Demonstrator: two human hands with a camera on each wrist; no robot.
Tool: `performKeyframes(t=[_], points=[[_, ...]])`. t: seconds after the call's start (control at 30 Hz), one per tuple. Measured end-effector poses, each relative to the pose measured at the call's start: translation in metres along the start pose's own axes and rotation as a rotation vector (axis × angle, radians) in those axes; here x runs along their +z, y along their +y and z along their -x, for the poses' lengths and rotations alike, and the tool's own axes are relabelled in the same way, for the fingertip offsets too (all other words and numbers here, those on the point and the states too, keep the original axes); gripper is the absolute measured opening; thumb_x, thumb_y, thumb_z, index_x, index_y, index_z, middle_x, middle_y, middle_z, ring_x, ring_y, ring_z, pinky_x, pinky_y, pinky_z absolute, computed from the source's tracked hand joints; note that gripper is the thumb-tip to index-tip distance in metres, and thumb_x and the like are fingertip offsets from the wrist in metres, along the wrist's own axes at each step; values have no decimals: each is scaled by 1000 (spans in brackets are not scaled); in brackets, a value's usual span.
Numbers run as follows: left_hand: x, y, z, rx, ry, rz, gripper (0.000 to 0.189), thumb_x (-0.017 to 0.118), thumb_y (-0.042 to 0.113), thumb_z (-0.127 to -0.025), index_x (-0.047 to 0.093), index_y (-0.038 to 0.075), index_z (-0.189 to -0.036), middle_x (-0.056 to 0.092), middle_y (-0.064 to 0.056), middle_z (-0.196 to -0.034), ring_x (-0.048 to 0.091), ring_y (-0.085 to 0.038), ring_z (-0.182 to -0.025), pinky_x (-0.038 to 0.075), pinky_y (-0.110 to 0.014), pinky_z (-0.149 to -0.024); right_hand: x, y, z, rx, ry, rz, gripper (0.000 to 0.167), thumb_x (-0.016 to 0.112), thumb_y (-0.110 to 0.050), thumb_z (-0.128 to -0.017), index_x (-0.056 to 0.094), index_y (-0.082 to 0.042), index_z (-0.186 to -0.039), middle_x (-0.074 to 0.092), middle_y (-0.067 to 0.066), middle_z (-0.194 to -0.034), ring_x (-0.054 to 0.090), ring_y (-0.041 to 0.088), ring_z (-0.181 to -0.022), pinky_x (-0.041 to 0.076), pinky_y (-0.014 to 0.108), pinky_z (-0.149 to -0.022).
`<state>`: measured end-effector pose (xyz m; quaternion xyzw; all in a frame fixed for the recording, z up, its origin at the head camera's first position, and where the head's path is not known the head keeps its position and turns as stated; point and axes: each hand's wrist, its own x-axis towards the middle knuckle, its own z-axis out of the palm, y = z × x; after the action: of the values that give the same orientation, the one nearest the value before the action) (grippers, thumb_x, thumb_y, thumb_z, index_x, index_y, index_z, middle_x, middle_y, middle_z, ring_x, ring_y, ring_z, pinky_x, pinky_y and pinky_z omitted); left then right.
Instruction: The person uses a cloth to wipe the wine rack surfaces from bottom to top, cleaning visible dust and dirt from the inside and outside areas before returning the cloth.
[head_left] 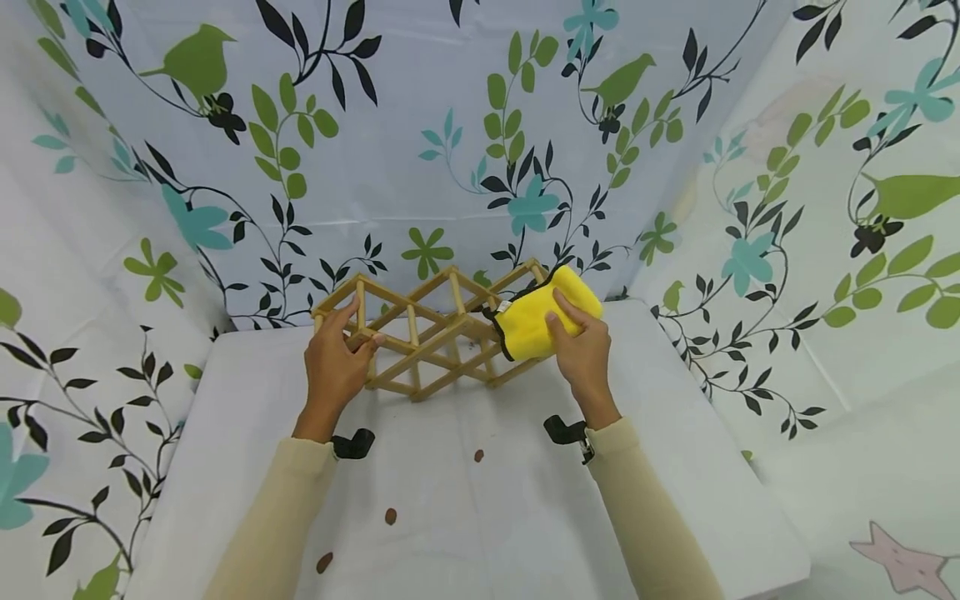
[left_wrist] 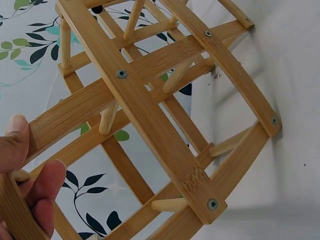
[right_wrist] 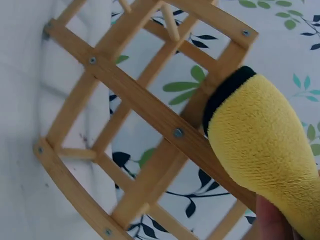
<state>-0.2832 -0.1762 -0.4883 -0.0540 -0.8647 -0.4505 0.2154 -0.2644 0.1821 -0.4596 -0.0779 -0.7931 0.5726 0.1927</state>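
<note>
Rack [head_left: 431, 333] standing near table's [head_left: 675, 467] far edge. Left hand [head_left: 333, 358] gripping rack's left-end slat, fingers curled round it. Right hand [head_left: 581, 346] pressing cloth [head_left: 540, 315] on rack's right end, gripping it.

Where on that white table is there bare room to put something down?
Bare patches: right of the right hand to the table edge, and between the forearms, bar brown specks. Crowded at the back: wooden rack, yellow cloth, left hand.
</note>
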Motion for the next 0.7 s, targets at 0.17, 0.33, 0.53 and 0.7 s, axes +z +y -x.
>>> performKeyframes(t=[0.17, 0.33, 0.53, 0.7], points=[[11, 6, -5, -6, -29, 24, 71, 84, 18, -94, 53, 10, -157, 55, -25, -156, 54, -49, -142, 43, -69, -114, 3, 11, 19, -37, 47, -172, 41, 68, -24, -106, 64, -41, -143, 56, -2, -157, 59, 22, -129, 58, 33, -107], [15, 10, -6, -9, -27, 34, 71, 84, 20, -93, 54, 10, -156, 55, -24, -156, 53, -48, -143, 43, -68, -115, 16, 18, 60, -56, 5, -320, 42, 65, -22, -108, 62, -37, -147, 57, -5, -154, 63, 23, -124, 59, 26, -101], [16, 12, -8, -20, -24, 29, 71, 85, 21, -93, 54, 10, -156, 56, -23, -156, 54, -47, -141, 44, -67, -114, 48, 47, 108, 158, -146, -307, 48, 63, -20, -109, 57, -44, -150, 52, -5, -160, 64, 22, -114, 61, 25, -90], [18, 11, -8, -26, -25, 33, 71, 84, 21, -94, 53, 10, -157, 57, -22, -156, 55, -47, -140, 45, -67, -112, 69, 84, 130, 327, -275, -244, 58, 65, -16, -107, 49, -40, -158, 48, 10, -161, 61, 20, -91, 59, 32, -76]])
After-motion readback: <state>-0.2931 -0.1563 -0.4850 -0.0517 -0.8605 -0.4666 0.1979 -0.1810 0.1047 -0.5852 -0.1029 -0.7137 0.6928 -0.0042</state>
